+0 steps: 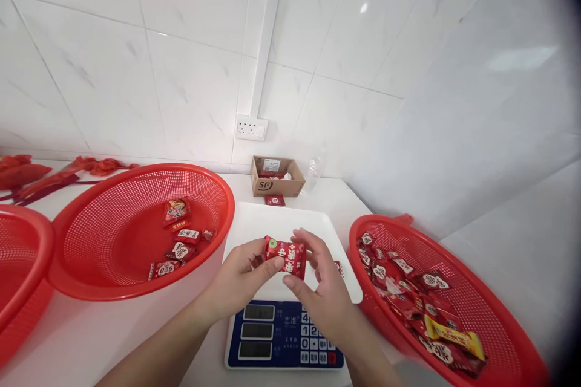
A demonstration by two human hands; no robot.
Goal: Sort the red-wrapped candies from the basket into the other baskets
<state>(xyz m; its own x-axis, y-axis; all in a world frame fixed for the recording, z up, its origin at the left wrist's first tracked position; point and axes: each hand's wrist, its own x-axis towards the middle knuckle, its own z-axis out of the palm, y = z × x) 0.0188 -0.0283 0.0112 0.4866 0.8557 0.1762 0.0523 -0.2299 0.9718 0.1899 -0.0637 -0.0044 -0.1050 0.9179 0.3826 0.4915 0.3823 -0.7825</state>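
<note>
Above the white weighing tray of a digital scale, a small red snack packet with white lettering is held up. My left hand pinches its left side, the thumb lying across the front. Around the packet's right end curls my right hand, its fingertips at the upper edge and its thumb at the lower corner. Below the hands is the scale's blue panel, with dark displays and number keys partly covered by my right hand. Another red packet shows partly behind my right hand.
Left stands a red mesh basket with several packets, beside a second red basket. A third red basket, right, holds many packets and a yellow bar. A cardboard box and red bags lie near the tiled wall.
</note>
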